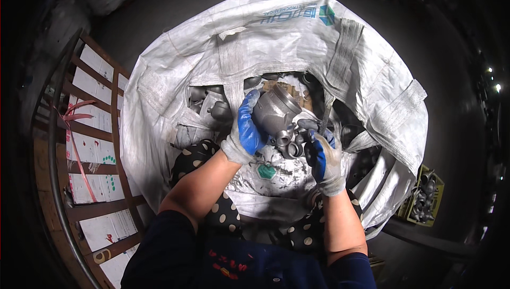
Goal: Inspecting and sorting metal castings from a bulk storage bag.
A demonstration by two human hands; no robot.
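Observation:
My left hand point(248, 130), in a blue-coated work glove, is closed round the left side of a grey metal casting point(273, 111). The casting has a wide round collar tilted toward the upper right and small pipe-like stubs at its lower end. My right hand point(325, 156), gloved the same way, is closed round a dark, narrow bar-shaped tool point(326, 115) that points up and away, just right of the casting. Below the casting, small ring-ended metal fittings point(293, 150) show between my hands; whether they belong to it I cannot tell.
A big white woven bag point(175, 61) with folded-down sides surrounds my work. More grey castings point(220, 110) lie inside it. On the left stands a brown slatted rack point(101, 212) with white boxes. A yellow crate point(436, 204) of metal parts sits at the right.

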